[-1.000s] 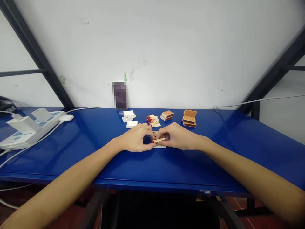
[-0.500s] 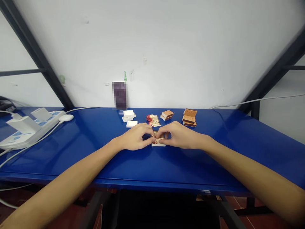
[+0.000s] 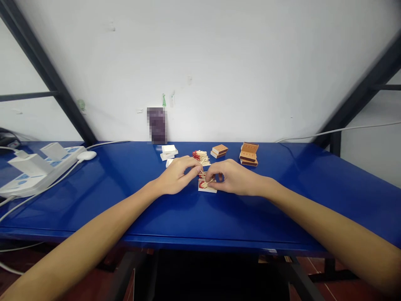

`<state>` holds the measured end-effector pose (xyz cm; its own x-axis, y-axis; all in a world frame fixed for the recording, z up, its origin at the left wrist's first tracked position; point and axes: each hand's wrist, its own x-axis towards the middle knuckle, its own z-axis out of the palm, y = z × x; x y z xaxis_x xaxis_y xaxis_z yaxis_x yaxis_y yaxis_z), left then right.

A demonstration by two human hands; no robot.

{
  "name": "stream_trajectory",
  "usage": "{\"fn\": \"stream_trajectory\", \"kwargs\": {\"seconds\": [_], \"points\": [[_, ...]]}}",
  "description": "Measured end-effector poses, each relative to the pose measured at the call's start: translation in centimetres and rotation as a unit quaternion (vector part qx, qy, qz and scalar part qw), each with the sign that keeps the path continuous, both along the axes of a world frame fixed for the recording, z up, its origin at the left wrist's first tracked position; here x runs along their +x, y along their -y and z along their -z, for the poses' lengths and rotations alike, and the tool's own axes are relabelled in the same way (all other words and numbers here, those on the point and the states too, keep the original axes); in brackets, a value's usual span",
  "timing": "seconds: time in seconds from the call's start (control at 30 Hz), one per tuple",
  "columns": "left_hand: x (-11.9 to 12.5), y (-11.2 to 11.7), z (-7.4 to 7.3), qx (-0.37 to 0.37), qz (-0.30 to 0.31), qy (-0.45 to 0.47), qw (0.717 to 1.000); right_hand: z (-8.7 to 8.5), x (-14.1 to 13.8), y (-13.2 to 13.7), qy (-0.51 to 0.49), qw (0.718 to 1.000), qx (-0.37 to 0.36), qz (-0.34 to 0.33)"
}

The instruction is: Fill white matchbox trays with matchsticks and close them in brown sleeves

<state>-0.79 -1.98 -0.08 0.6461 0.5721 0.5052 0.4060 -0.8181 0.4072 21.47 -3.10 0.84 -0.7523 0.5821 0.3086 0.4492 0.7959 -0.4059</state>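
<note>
A small white matchbox tray (image 3: pixel 207 190) lies on the blue table (image 3: pixel 200 217) between my hands, holding red-headed matches (image 3: pixel 203 184). My right hand (image 3: pixel 233 177) reaches into it from the right, its thumb and fingers closed on some of the matches. To the upper left, my left hand (image 3: pixel 181 174) is off the tray with thumb and forefinger pinched together; a thin match seems to be at their tips. More matches lie just behind the tray, partly covered by my fingers. Farther back is a loose pile of matches (image 3: pixel 201 157).
White trays (image 3: pixel 169 149) lie at the back left, one partly behind my left hand. Brown matchbox sleeves (image 3: pixel 249 154) are stacked at the back right, with brown-topped boxes (image 3: pixel 219 150) nearer the middle. A power strip (image 3: pixel 59 165) with chargers and cables occupies the left side.
My left hand has lifted away from the tray, up and slightly left, uncovering the match heads. My right hand stays at the tray with its fingers on the matches.
</note>
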Motion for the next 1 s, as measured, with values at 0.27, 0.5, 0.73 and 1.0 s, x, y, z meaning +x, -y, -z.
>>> {"fn": "stream_trajectory", "kwargs": {"seconds": [0.27, 0.5, 0.73, 1.0], "points": [[0.0, 0.2, 0.3, -0.011, -0.003, -0.024, 1.000, -0.9, 0.3, 0.4, 0.025, 0.999, 0.023, 0.011], [0.1, 0.4, 0.4, -0.014, -0.013, -0.089, 0.996, -1.1, 0.8, 0.3, 0.120, 0.992, 0.023, 0.034], [0.6, 0.4, 0.9, 0.002, 0.017, -0.115, 0.993, -0.9, 0.6, 0.2, 0.129, 0.991, 0.006, 0.021], [0.8, 0.3, 0.6, 0.042, 0.021, -0.054, 0.997, -1.0, 1.1, 0.0, 0.086, 0.996, -0.027, 0.011]]}}
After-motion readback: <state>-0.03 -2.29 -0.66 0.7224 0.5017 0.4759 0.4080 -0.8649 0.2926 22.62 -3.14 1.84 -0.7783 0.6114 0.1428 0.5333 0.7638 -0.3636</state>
